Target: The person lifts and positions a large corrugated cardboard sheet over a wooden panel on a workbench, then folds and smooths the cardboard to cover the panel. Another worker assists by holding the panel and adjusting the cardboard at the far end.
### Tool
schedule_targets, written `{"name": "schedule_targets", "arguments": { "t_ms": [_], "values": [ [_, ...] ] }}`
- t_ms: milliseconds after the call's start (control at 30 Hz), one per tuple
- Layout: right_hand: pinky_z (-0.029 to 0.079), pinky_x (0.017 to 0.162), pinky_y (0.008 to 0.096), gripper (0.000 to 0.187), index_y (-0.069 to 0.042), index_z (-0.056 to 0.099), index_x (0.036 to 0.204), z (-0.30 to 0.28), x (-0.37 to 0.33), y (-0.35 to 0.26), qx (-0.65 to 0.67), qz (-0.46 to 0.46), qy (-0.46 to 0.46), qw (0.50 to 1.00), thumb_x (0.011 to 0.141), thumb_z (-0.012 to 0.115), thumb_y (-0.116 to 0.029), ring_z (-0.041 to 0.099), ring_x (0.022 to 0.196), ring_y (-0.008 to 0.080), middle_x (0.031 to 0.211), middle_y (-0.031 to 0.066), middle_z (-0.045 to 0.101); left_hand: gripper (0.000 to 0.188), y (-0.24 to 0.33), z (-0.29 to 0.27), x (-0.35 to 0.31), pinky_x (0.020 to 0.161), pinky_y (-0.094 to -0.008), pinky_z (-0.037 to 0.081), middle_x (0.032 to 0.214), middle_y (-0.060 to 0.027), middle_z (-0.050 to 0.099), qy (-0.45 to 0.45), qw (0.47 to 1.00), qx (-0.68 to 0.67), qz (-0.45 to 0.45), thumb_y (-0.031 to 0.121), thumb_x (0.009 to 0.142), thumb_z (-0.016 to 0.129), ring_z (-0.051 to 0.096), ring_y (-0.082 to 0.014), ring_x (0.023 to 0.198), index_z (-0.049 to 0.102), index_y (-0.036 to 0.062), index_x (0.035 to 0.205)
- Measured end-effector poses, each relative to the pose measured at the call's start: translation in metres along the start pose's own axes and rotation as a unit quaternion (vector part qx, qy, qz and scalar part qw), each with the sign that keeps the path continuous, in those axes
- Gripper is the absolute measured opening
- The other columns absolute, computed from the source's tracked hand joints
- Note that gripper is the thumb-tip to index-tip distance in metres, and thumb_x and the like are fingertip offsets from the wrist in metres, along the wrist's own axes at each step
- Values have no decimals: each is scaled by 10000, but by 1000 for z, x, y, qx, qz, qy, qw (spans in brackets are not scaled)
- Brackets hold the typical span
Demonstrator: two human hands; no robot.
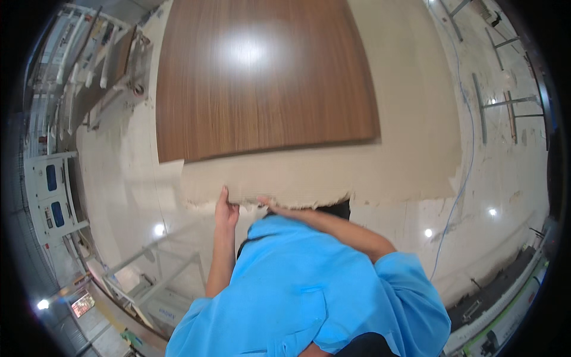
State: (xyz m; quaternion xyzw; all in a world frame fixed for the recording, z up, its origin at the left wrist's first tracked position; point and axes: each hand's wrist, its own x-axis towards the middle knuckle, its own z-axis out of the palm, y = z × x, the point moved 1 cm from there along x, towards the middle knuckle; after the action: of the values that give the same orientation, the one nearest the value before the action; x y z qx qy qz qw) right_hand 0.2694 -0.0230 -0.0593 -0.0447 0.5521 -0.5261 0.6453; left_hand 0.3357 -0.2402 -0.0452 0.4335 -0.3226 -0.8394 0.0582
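Note:
A large brown wood-grain panel [267, 101] lies on a wider sheet of tan cardboard [416, 137] in front of me. The cardboard reaches past the panel on the near side and on the right. Its near edge is ragged and torn. My left hand [226, 209] is at the left part of this edge, thumb up over the cardboard and the other fingers partly hidden, seemingly pinching it. Just to its right, my right hand [270, 205] lies across the same edge, pointing left. Its fingers are smeared and partly hidden.
Pale shiny tiles [125, 184] surround the cardboard. A thin blue cable [470, 137] runs along the right. Metal stands [508, 104] are at the far right, and a rack of boards [101, 77] at the far left. A grey metal frame [160, 268] stands near left.

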Motion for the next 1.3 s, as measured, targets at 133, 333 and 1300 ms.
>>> {"name": "schedule_targets", "arguments": {
  "t_ms": [133,333,1300],
  "values": [
    [440,1048,419,675,-42,546,1361,-45,-77,2,169,-85,2,982,907,644,-532,531,1252,275,1288,134,614,308,8,1,-5,659,-285,451,1076,-14,670,74,993,91,7,288,957,648,628,-130,883,604,87,1186],
    [429,1053,504,623,-90,484,1382,-113,-165,55,529,-256,258,767,907,676,-445,495,1295,257,1353,91,565,318,-1,-20,4,699,-325,477,1092,-25,661,68,990,123,-1,292,947,661,621,-166,942,600,91,1186],
    [500,941,335,427,39,549,1273,-84,-92,124,584,-206,377,689,921,690,-157,596,1109,205,1244,107,611,707,-70,212,90,1132,-510,312,1476,-151,331,32,989,-90,-117,512,985,488,327,-337,1372,230,92,1492]
  ]
}}
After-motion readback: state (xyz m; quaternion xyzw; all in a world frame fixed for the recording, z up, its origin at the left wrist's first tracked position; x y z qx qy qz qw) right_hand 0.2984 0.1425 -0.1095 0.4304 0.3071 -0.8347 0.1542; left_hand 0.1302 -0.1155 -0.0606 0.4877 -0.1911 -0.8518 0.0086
